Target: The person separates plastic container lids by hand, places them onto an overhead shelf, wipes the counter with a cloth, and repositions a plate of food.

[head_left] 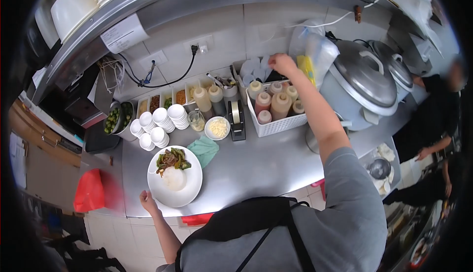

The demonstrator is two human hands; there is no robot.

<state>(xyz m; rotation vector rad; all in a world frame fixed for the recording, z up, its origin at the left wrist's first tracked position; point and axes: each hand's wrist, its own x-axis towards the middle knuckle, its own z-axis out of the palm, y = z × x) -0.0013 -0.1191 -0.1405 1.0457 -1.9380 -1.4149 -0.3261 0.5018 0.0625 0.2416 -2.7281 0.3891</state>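
My left hand (pixel 148 202) hovers by the lower left rim of a white plate (pixel 195 189), its fingers loosely curled and nothing visible in them. On that plate sit a mound of white rice (pixel 174 179) and a stir-fry of meat with green peppers (pixel 172 160). My right hand (pixel 283 65) reaches over the back of a white basket (pixel 281 128), where clear plastic cups or lids (pixel 252 69) are gathered. Its fingers are bent down and pinched together; what lies between them is hidden. Squeeze bottles (pixel 281 105) of sauce stand in the basket below my right forearm.
Stacked white cups (pixel 160 117), a bowl of chopped garlic (pixel 217 128), a tape dispenser (pixel 237 119) and a green cloth (pixel 204 150) occupy the counter. Large lidded pots (pixel 364 80) stand right. A red bag (pixel 89 191) hangs left. Another person (pixel 433 114) is at the far right.
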